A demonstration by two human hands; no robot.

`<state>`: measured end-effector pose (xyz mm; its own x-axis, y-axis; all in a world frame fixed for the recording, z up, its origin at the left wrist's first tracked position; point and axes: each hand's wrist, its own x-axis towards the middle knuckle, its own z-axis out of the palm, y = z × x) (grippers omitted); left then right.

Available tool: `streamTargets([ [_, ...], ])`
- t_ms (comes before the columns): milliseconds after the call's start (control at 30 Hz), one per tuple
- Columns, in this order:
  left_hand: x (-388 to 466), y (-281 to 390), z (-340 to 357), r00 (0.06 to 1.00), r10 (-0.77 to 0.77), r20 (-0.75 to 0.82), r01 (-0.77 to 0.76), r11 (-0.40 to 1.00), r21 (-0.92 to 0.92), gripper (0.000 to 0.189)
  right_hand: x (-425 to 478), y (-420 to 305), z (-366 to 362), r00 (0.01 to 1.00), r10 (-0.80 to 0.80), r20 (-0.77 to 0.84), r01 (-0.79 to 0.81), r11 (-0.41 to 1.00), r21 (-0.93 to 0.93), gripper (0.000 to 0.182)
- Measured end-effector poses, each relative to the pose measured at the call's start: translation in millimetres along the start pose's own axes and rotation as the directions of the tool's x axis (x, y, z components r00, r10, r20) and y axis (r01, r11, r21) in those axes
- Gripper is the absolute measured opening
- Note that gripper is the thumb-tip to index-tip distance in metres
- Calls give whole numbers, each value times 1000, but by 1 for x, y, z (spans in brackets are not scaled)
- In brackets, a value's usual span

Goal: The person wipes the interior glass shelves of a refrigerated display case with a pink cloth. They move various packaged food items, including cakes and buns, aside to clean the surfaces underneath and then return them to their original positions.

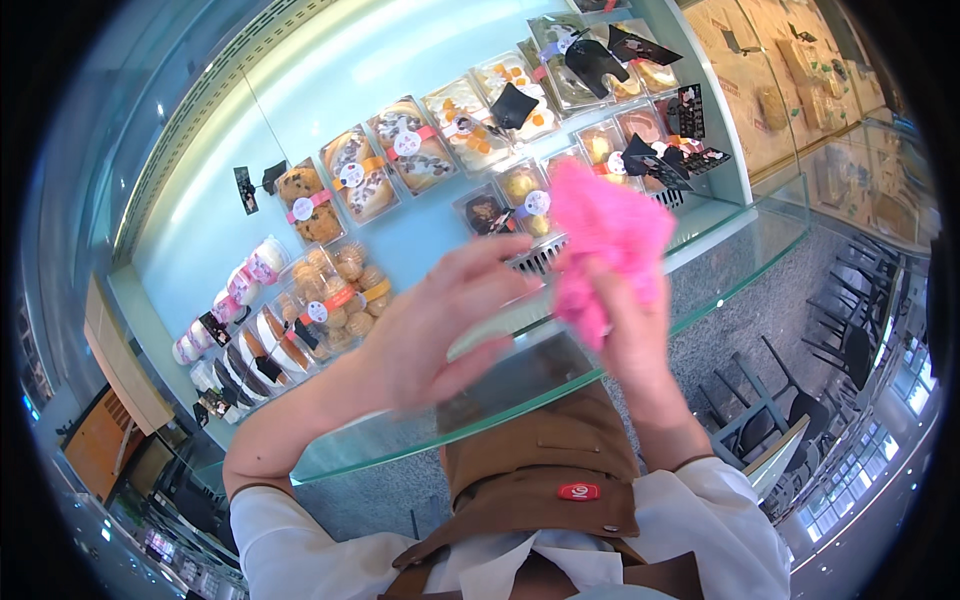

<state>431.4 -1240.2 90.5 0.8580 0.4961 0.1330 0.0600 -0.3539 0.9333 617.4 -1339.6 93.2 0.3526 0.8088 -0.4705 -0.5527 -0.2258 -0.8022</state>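
A bright pink cloth (611,217) is bunched up in my right hand (630,319), above the front glass edge of a pastry display case. My left hand (442,322) is blurred and holds nothing, its fingers spread and reaching toward the cloth without clearly touching it. Beneath the hands lies the case's glass front panel (525,412) with its greenish edge. Behind my left hand, clear boxes of cream puffs (337,292) sit on the pale blue shelf (420,232). The cloth partly covers the boxed cakes (525,191) beyond it.
Boxed pastries (409,142) stand in rows, with black price tags (514,105) among them. Round white-and-brown cakes (274,337) and pink-wrapped rolls (255,270) line the left. Another glass case (862,165) adjoins at right. Black chairs (795,405) stand on the floor.
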Motion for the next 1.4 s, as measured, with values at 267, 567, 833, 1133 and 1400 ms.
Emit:
streamTargets([
  [267, 77, -157, 34, 834, -25, 552, -551, 31, 834, 52, 40, -14, -112, 762, -636, -121, 428, 635, -643, 30],
  [567, 120, -184, 81, 709, -433, 556, -701, -511, 497, 57, 38, -17, -111, 784, -608, -130, 405, 658, -635, 27],
  [833, 108, -218, 64, 765, -437, 473, -642, -572, 510, 81, 37, -15, -115, 783, -612, -112, 405, 637, -656, 28],
  [1133, 121, -242, 30, 831, -419, 366, -555, -574, 603, 82, 40, -14, -116, 774, -627, -89, 427, 621, -657, 31],
  [1400, 111, -217, 43, 868, -242, 434, -433, 60, 899, 54, 44, -26, -109, 846, -532, -18, 347, 576, -740, 26],
])
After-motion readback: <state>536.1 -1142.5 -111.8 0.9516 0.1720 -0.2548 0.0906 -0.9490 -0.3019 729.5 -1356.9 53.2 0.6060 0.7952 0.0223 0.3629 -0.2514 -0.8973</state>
